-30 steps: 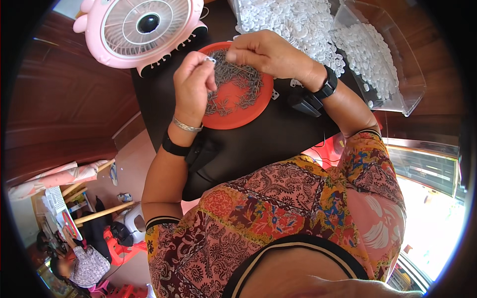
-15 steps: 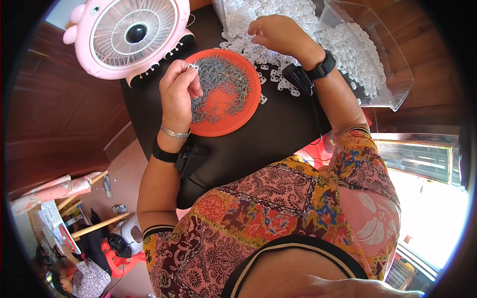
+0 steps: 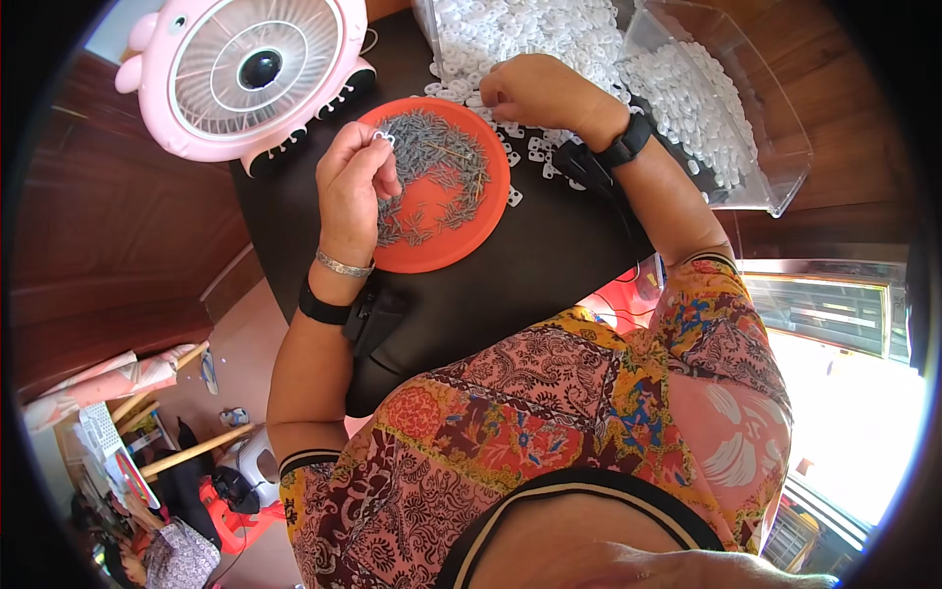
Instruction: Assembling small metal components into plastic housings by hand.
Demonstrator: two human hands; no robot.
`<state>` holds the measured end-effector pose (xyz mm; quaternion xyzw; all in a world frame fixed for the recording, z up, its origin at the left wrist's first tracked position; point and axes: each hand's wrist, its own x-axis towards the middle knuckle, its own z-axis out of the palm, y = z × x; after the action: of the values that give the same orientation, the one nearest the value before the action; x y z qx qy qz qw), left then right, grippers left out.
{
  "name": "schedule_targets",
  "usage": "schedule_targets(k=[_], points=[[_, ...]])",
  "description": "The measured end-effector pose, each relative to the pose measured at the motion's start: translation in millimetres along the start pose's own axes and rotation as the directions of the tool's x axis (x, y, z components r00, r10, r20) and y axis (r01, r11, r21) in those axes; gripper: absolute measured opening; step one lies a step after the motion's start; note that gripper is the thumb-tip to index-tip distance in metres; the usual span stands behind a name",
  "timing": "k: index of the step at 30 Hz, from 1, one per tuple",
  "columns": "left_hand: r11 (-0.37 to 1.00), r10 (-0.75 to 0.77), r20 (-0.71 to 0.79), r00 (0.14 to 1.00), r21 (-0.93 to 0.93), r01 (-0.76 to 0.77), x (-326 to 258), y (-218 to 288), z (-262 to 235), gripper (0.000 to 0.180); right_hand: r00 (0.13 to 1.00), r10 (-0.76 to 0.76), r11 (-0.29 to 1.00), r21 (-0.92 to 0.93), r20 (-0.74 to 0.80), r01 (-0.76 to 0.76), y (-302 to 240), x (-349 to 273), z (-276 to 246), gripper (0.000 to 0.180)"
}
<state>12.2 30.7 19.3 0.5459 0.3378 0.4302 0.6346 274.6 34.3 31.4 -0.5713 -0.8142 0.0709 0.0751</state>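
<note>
My left hand (image 3: 351, 177) pinches a small white plastic piece with holes (image 3: 384, 137) between thumb and fingertips, above the left side of a round orange tray (image 3: 446, 252). Many small grey screw-like pins (image 3: 422, 137) lie in the tray, thickest toward its far side. My right hand (image 3: 549, 93) is at the near edge of a heap of white plastic pieces (image 3: 530, 34), just beyond the tray's far right rim. Its fingers are curled together; whatever they hold, if anything, is hidden.
A pink animal-shaped fan (image 3: 260, 69) stands at the far left of the black table (image 3: 471, 299). At the far right, a clear plastic bin (image 3: 775, 196) holds more white pieces. Loose pieces (image 3: 540, 152) lie beside the tray. A person (image 3: 177, 555) is in the lower left background.
My right hand has moved a little left and nearer, toward the tray's far rim, its fingers lower and more curled. My left hand keeps its pinch on the white piece.
</note>
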Motion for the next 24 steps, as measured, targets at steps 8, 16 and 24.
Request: schedule_targets(k=[8,16,24], points=[[1.0,0.0,0.007,1.0,0.01,0.0,-5,-1,3,0.012,0.998,-0.028,0.997,-0.078,-0.063,0.023,0,-7,4,0.011],[0.998,-0.005,0.098,0.995,-0.061,0.011,-15,5,14,0.013,0.991,0.018,0.773,0.63,-0.131,0.069,-16,-7,-8,0.014],[0.984,0.043,0.225,0.974,-0.18,-0.002,-22,6,21,0.014,0.997,-0.034,0.15,0.986,-0.071,0.075,-66,-15,2,0.015]])
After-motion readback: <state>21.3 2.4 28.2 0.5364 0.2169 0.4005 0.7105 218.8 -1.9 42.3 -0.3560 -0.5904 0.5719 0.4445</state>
